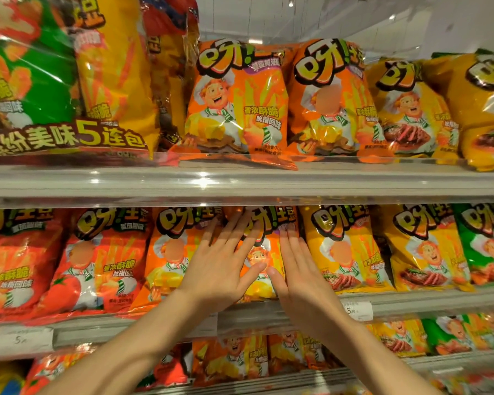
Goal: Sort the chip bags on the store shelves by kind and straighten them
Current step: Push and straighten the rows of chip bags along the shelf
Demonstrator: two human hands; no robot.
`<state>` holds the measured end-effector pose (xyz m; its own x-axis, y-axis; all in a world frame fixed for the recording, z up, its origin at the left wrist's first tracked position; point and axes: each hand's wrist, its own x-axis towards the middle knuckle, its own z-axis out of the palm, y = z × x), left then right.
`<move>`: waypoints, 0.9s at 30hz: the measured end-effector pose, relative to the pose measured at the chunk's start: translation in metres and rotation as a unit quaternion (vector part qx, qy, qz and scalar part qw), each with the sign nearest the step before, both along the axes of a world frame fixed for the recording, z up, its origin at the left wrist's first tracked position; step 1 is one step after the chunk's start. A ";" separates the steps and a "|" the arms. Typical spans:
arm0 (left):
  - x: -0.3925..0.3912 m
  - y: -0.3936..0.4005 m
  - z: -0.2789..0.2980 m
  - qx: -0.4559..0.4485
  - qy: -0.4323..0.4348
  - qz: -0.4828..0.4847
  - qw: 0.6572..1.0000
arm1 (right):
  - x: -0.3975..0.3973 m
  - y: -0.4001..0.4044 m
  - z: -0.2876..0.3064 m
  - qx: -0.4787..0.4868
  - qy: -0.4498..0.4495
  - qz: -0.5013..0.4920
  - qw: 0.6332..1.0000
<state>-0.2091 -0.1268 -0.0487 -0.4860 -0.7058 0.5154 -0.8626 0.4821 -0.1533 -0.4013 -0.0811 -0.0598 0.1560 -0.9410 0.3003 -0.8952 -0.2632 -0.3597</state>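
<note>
On the middle shelf an orange chip bag [261,252] stands upright between another orange bag [169,252] and a yellow bag [345,252]. My left hand [226,260] lies flat on its left half, fingers spread. My right hand [300,269] lies flat on its right edge, fingers together. Neither hand grips anything; the thumbs almost touch. Red tomato bags [97,260] stand further left, a green bag [485,246] at the far right. Two orange bags [234,101] [331,98] and yellow bags [411,109] stand on the upper shelf.
A large five-pack bundle [54,81] fills the upper shelf's left side. The upper shelf edge [240,181] juts out just above my fingers. Price tags [357,310] sit on the middle shelf rail. A lower shelf holds more mixed bags [240,357].
</note>
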 end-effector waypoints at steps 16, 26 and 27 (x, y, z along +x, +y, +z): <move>0.007 0.035 -0.016 0.022 0.229 -0.054 0.972 | 0.007 0.008 -0.010 -0.020 -0.116 -0.038 0.992; 0.048 0.120 -0.070 0.082 0.405 -0.091 0.906 | 0.034 0.079 -0.050 -0.012 -0.185 -0.137 0.973; 0.051 0.124 -0.075 0.095 0.420 -0.084 0.899 | 0.035 0.086 -0.052 -0.004 -0.183 -0.141 0.973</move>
